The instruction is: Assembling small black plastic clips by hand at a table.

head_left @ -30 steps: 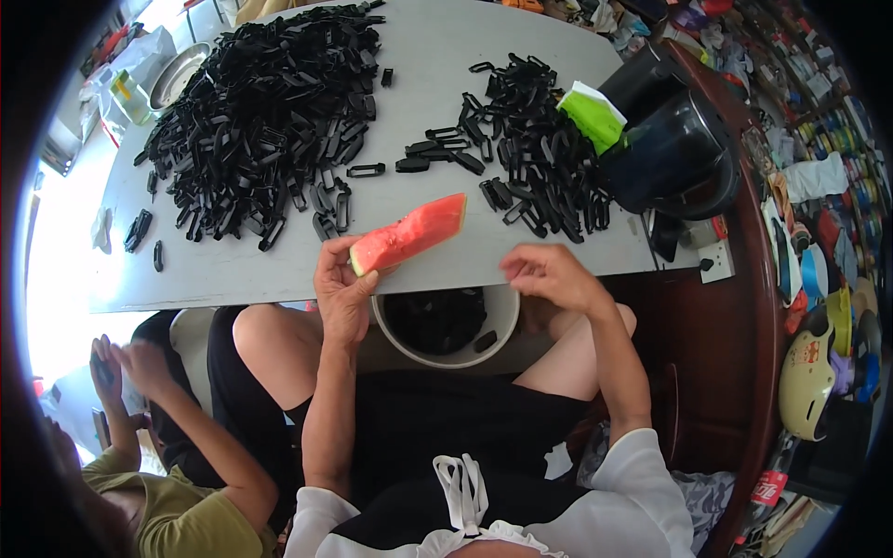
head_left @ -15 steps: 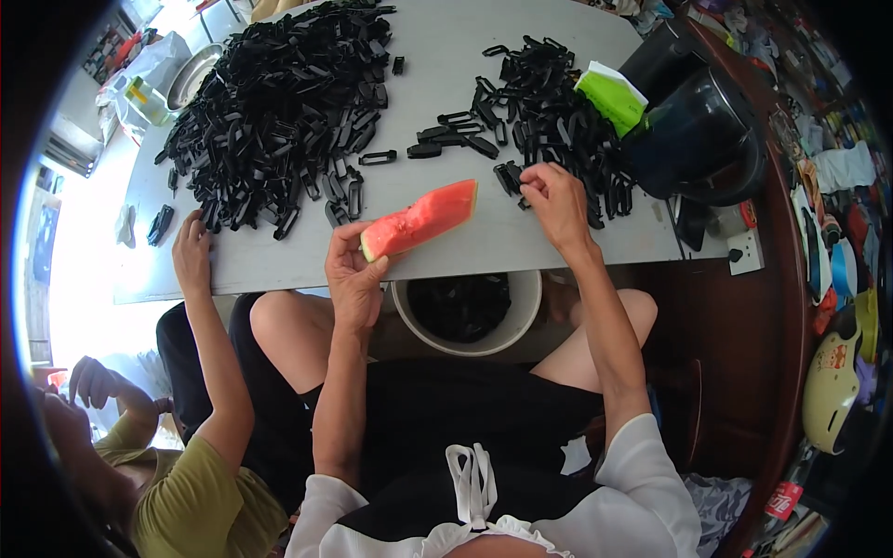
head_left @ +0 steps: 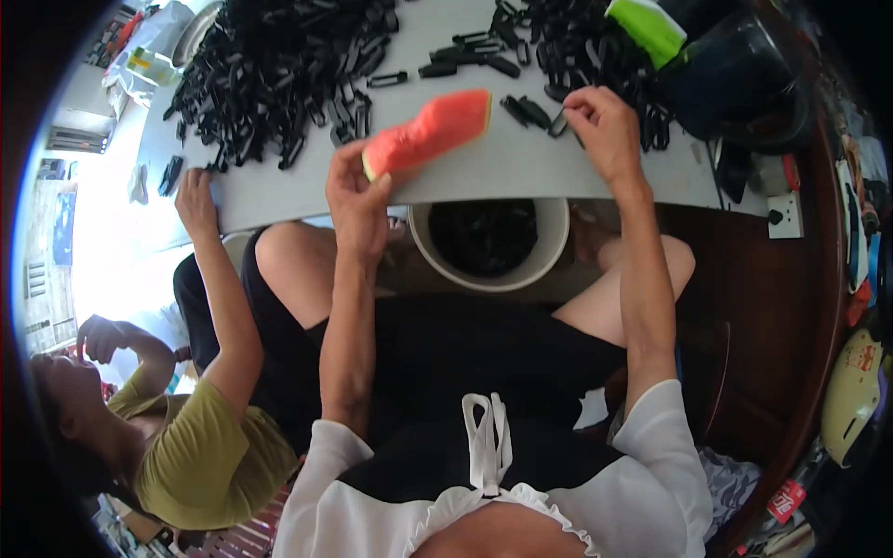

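My left hand (head_left: 358, 191) is closed on the rind end of a watermelon slice (head_left: 428, 135), with red flesh and a thin green rind, raised above the table's front edge. My right hand (head_left: 605, 135) is pinched shut over the table, a small black plastic buckle piece (head_left: 559, 123) at its fingertips, partly hidden by the fingers. Just left of that hand lie a few loose black pieces (head_left: 526, 112). A smaller heap of black buckle pieces (head_left: 558, 56) spreads behind it, and a larger heap (head_left: 270, 74) covers the table's left side.
Beneath the table edge, between my knees, a white bucket (head_left: 558, 244) holds black pieces. A dark kettle-like vessel (head_left: 735, 88) and a green-and-white packet (head_left: 646, 28) stand at the right. At the left, a co-worker in an olive shirt (head_left: 200, 465) rests a hand (head_left: 195, 203) on the table edge.
The view has tilted so that the table sits higher in the picture. My right hand has shifted slightly right, fingers still pinched. The watermelon slice stays in my left hand.
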`<state>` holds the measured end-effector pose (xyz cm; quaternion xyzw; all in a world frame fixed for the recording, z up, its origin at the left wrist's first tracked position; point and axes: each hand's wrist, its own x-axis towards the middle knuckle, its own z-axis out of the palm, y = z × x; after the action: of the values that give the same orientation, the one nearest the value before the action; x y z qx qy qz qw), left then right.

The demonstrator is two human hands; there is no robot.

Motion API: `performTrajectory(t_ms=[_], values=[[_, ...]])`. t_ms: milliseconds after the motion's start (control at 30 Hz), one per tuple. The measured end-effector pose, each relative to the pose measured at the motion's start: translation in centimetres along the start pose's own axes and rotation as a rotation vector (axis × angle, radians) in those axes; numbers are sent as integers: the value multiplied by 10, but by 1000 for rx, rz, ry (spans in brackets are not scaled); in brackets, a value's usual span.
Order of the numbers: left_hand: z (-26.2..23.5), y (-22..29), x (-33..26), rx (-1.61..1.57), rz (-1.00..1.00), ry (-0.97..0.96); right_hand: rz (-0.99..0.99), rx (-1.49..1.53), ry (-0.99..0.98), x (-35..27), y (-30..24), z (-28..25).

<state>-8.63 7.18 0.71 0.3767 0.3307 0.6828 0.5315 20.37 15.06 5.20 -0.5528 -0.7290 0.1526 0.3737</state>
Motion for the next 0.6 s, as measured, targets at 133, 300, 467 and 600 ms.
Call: performTrajectory(t_ms=[133, 300, 467, 600], values=[[1, 2, -5, -55, 10, -21, 20, 104, -21, -7, 2, -3], [20, 8, -21, -125, -14, -101, 105, 355, -283, -23, -11, -23], [41, 36, -39, -96, -1, -144, -19, 602, -462, -39, -44, -42], [43, 58, -52, 61, 188, -218, -302, 640, -447, -46, -75, -62]])
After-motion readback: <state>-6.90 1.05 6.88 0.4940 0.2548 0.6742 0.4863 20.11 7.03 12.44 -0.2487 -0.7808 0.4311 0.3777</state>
